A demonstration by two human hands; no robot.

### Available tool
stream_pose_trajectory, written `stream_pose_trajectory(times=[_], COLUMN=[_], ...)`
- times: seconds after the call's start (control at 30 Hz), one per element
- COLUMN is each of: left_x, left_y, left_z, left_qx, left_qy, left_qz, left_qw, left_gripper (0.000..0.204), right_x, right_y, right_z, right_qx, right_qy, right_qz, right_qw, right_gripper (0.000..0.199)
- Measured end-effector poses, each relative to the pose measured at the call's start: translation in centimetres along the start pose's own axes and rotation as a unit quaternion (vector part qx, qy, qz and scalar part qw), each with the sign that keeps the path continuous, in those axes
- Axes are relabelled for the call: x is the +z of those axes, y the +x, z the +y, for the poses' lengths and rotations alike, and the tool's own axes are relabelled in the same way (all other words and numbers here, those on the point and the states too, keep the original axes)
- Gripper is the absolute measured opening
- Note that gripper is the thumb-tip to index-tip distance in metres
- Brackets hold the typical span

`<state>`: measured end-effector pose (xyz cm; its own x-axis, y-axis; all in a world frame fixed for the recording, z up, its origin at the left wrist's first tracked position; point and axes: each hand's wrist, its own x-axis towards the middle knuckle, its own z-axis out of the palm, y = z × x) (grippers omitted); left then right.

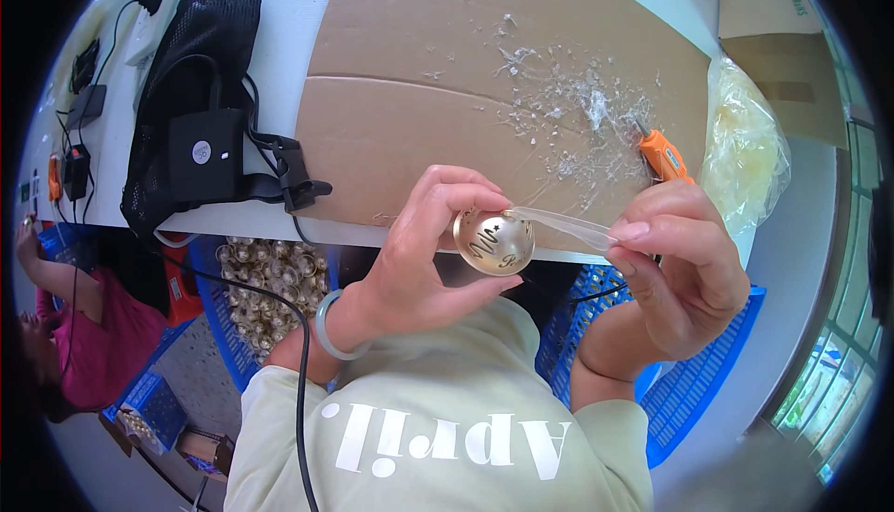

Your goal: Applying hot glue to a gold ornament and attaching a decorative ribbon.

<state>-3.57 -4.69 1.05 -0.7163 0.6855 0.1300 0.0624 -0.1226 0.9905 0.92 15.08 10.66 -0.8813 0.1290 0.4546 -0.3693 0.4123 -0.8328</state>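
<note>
My left hand point(416, 249) grips a shiny pale-gold bauble point(495, 244) between thumb and fingers, just past the table's near edge. Dark markings show on the bauble's front. From its top a sheer whitish ribbon point(563, 223) stretches to the right. The ribbon's far end is pinched between thumb and forefinger of my right hand point(684, 265). Beyond that hand, an orange glue gun point(663, 154) lies on the brown cardboard sheet point(400, 47), its nozzle toward dried glue strings point(591, 107).
A blue basket point(216, 312) of gold baubles point(270, 284) stands at my left, another blue basket point(703, 382) at my right. A black mesh bag with straps point(200, 84) lies on the table's left. Clear plastic bag point(745, 144) sits at the right edge. A person in pink point(116, 335) works at far left.
</note>
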Motion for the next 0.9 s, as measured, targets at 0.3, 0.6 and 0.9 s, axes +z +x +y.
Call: stream_pose_trajectory(times=[0.3,0.6,0.9], left_x=[0.1,0.5,0.3], left_y=[0.4,-0.1,1.3], left_z=[-0.1,-0.5,-0.1], left_qx=[0.044,0.083,0.201], left_qy=[0.062,0.101,0.121], left_qz=[0.035,0.050,0.032], left_qw=[0.997,0.990,0.972], left_gripper=[0.064,0.063,0.067], right_x=[0.3,1.6,3.0], right_y=[0.4,3.3,2.0], right_z=[0.4,5.2,7.4], right_qx=[-0.067,0.133,0.180], right_qy=[-0.075,0.001,-0.010], right_qz=[0.003,-0.041,-0.119], right_qw=[0.995,0.990,0.976], right_gripper=[0.025,0.019,0.022])
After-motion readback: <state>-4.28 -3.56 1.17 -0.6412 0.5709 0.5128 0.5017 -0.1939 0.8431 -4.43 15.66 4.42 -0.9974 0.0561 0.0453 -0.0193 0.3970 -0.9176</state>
